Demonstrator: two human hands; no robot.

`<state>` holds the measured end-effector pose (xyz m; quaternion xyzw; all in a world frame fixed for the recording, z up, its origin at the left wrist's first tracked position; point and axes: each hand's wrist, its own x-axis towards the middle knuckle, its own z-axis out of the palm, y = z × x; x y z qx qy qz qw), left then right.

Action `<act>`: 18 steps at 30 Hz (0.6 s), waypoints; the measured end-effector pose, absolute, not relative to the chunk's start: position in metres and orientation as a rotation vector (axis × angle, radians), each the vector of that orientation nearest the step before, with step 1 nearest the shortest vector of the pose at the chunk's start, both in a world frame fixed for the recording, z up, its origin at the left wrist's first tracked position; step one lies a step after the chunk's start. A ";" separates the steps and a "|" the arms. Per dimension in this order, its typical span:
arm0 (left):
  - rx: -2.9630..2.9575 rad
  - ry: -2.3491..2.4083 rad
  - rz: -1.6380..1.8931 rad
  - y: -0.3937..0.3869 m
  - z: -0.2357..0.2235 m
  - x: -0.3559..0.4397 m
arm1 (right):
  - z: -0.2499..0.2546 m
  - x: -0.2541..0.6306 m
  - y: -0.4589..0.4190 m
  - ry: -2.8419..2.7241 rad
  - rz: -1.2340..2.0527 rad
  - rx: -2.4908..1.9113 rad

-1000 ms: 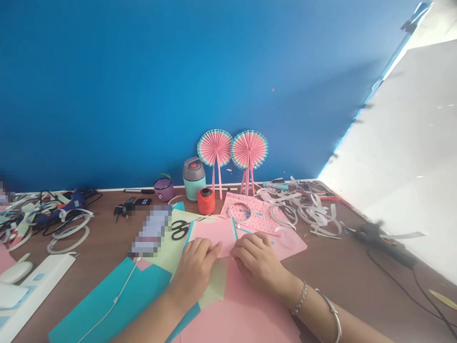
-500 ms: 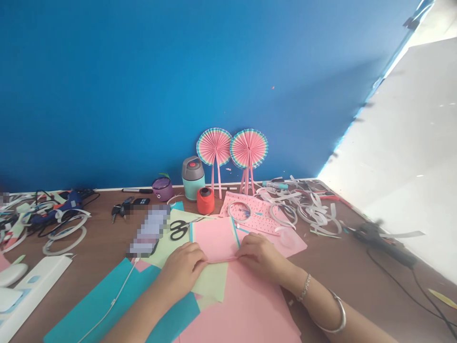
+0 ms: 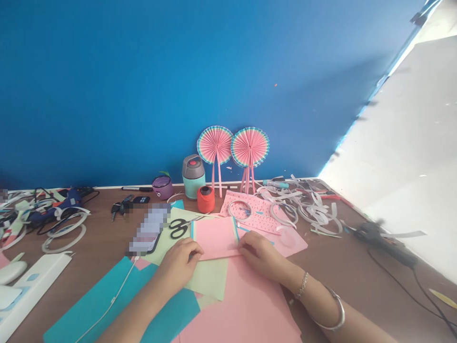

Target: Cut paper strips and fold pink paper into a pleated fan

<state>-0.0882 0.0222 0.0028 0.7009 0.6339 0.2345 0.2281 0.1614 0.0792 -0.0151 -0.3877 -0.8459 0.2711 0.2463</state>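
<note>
A pink sheet of paper with blue and pale-green bands at its left and right ends lies in front of me. Curled at its near left corner is my left hand, thumb and fingers pinched on the edge. My right hand is closed on the near right corner, its fingertips partly hidden. Beneath this sheet are a pale-green sheet and a large pink sheet. Black-handled scissors lie just beyond my left hand, their blades reaching toward the banded sheet.
Two round pleated paper fans stand against the blue wall. Near them are a teal food jar and a red thread spool. A phone with a white cable lies left. Paper strips and a glue gun are right.
My left hand has slid slightly left along the near edge of the pink paper. The fingers of my right hand have shifted a little at the other corner. The paper stays nearly in place.
</note>
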 end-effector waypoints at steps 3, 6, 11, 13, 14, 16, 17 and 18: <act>1.932 1.757 0.656 0.023 0.000 -0.089 | -0.016 0.161 0.079 -2.308 0.740 -1.036; 1.936 1.762 0.667 0.024 -0.003 -0.089 | -0.017 0.160 0.079 -2.309 0.737 -1.055; 1.952 1.757 0.678 0.024 -0.004 -0.089 | -0.019 0.160 0.080 -2.293 0.763 -1.092; 1.957 1.750 0.679 0.024 -0.003 -0.088 | -0.018 0.159 0.081 -2.285 0.772 -1.093; 1.960 1.748 0.679 0.024 -0.003 -0.088 | -0.017 0.159 0.081 -2.284 0.774 -1.094; 1.965 1.748 0.674 0.024 -0.003 -0.087 | -0.016 0.158 0.081 -2.286 0.781 -1.107; 1.967 1.749 0.667 0.024 -0.003 -0.087 | -0.015 0.157 0.081 -2.289 0.784 -1.117; 1.969 1.748 0.658 0.024 -0.003 -0.087 | -0.015 0.157 0.082 -2.290 0.788 -1.128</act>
